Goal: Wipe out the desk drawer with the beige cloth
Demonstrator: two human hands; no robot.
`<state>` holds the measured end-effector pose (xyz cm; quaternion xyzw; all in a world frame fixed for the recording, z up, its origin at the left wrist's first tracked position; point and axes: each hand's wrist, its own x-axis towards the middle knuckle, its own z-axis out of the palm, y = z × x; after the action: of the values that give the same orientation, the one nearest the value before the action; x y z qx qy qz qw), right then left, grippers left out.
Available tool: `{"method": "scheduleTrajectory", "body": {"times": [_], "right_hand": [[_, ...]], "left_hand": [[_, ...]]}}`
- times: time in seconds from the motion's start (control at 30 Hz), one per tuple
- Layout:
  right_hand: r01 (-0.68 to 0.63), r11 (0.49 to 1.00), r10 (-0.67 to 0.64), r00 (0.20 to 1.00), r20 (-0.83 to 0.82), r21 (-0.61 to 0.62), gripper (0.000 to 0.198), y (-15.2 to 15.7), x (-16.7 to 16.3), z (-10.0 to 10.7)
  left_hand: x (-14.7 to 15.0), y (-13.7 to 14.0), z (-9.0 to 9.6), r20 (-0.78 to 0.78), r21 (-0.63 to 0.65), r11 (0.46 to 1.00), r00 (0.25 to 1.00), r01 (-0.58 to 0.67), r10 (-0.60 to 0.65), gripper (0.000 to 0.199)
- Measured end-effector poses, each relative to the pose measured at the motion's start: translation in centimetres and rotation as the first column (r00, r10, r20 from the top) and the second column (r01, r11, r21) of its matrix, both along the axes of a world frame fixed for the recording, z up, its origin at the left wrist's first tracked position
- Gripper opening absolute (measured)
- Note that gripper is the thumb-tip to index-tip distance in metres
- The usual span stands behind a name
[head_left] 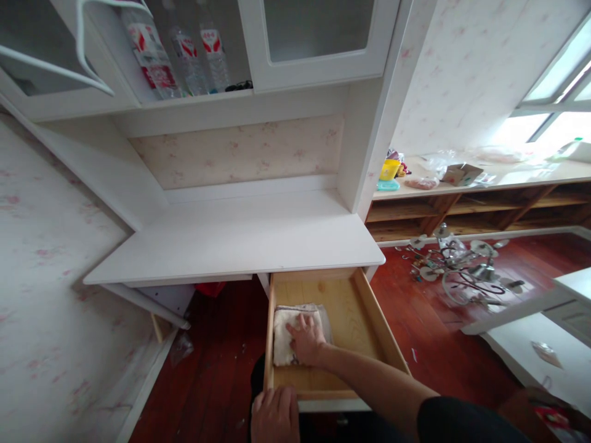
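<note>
A pale cloth (281,340), folded into a flat pad, lies along the left side of a pulled-out, shallow, light-wood drawer (353,317)

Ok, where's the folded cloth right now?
In the head view, the folded cloth lies inside the open drawer, toward its left side, under the right hand.
</note>
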<state>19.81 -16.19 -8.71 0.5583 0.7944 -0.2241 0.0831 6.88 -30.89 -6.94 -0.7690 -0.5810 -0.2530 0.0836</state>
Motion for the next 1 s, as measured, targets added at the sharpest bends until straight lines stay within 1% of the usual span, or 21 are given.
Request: {"method": "scheduleTrajectory", "body": {"times": [0.1,0.2,0.3,0.37,0.53,0.63,0.7,0.77,0.87,0.93,1.0], "right_hand": [[0.04,0.999,-0.042,0.996,0.076,0.029,0.058,2.9,-0.5,0.7],[0.064,0.996,-0.07,0.992,0.102,0.062,0.058,5.1,-0.5,0.9],[0.079,0.994,-0.087,0.991,0.106,0.076,0.059,6.2,0.6,0.8],[0.096,0.992,-0.104,0.988,0.109,0.08,0.059,6.5,2.0,0.8],[0.186,0.978,-0.198,0.97,0.141,0.095,0.058,6.4,7.5,0.7],[0.247,0.965,-0.259,0.95,0.172,0.093,0.063,6.1,10.7,0.4],[0.272,0.959,-0.283,0.941,0.185,0.083,0.066,6.1,12.1,0.4],[0.275,0.959,-0.284,0.941,0.184,0.072,0.066,6.0,13.0,0.4],[0.246,0.968,-0.251,0.955,0.158,0.05,0.063,5.3,13.4,0.7],[0.214,0.977,-0.215,0.967,0.137,0.022,0.059,4.1,13.6,0.8],[0.172,0.985,-0.17,0.979,0.112,-0.007,0.057,2.3,14.0,0.9]], "left_hand": [[0.1,-0.1,0.1,0.014,-0.009,1.0,1.0,-0.012,0.012,0.024],[0.2,-0.1,0.3,0.025,-0.005,1.0,1.0,-0.019,0.019,0.022],[0.2,-0.2,0.4,0.043,0.006,1.0,0.999,-0.023,0.023,0.02],[0.3,-0.2,0.5,0.052,-0.002,1.0,0.998,-0.023,0.023,0.02],[0.4,-0.2,0.6,0.069,-0.012,1.0,0.997,-0.026,0.027,0.021],[0.5,-0.2,0.9,0.073,-0.026,0.999,0.997,-0.03,0.032,0.022],[0.6,-0.3,1.0,0.073,-0.036,0.999,0.997,-0.027,0.029,0.023],[0.5,-0.3,1.2,0.068,-0.039,0.999,0.997,-0.025,0.028,0.023],[0.5,-0.4,1.7,0.048,-0.05,0.998,0.999,-0.023,0.025,0.023],[0.6,-0.4,2.1,0.04,-0.077,0.997,0.999,-0.03,0.033,0.022],[0.8,-0.5,2.5,0.045,-0.101,0.994,0.998,-0.047,0.051,0.023]]}}
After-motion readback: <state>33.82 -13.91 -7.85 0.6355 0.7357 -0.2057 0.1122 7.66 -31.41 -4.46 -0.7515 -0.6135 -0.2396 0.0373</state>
